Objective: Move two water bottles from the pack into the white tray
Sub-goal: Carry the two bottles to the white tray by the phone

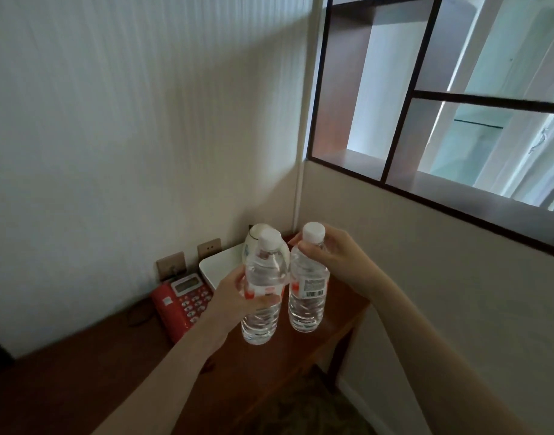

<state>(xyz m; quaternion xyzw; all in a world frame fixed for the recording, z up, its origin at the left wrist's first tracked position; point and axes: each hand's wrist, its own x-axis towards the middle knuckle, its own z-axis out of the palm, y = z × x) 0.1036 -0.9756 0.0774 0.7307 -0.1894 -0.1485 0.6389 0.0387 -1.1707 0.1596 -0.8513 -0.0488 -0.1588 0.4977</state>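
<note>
Bare forearms reach forward from the bottom of the frame as I hold two water bottles up over the wooden desk (303, 346) in a corner of the room. My left hand (238, 296) is wrapped around the middle of the left bottle (263, 296), fingers curled across its red and white label, the bottle tilted slightly with its white cap leaning toward the wall. My right hand (335, 255) pinches the right bottle (308, 284) high up, fingers closed around its neck and shoulder just under the white cap, so the body hangs nearly upright with a barcode on its label facing me. Both bottles are clear, full and capped; they sit side by side in the air, close together, and I cannot tell whether they touch. Behind them, at the far end of the desk against the wall, lies the white tray (219, 262), with a white kettle (258, 237) standing on it, partly hidden by the left bottle. A red telephone (181, 302) rests on the desk just left of the tray, below two wall sockets (191, 255). A dark-framed interior window (426, 98) fills the upper right.
</note>
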